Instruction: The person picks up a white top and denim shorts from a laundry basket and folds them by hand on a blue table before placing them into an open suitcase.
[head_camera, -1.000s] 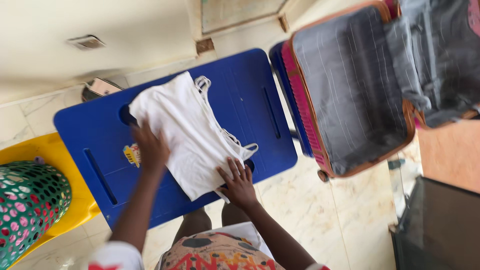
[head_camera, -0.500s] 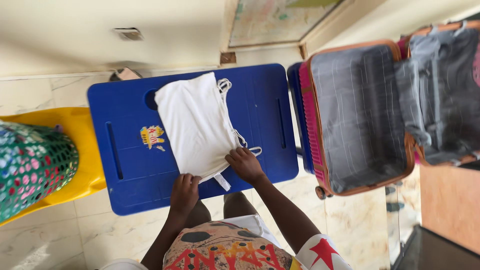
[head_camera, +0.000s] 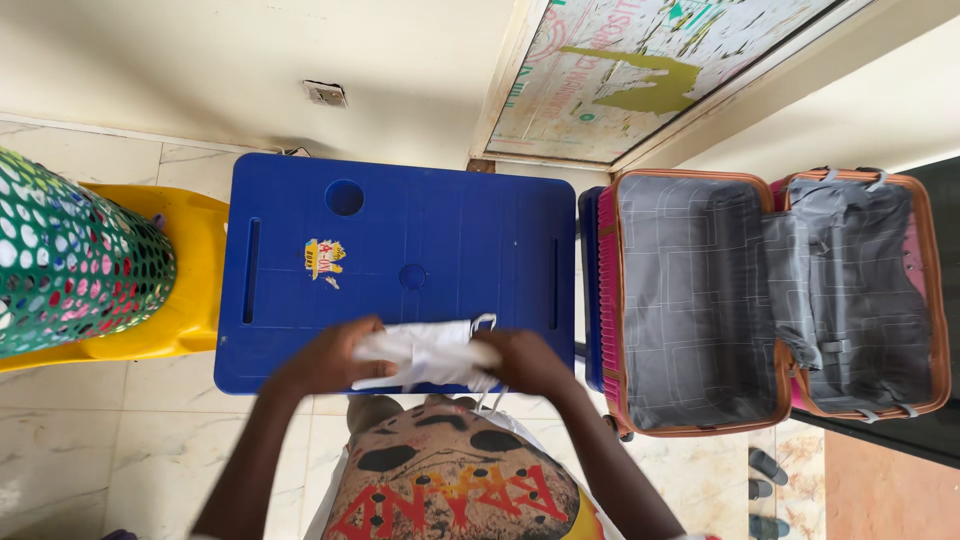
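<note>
holding the folded white top at the near edge of the blue desk, left hand and right hand clamped on its two ends, so its long axis runs left-right between them, neither nearer.

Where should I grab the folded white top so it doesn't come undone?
Best to hold the white top by its two short ends, one from the left and one from the right, as the left hand and right hand do. It is a long narrow bundle lying crosswise at the near edge of the blue table.
</note>
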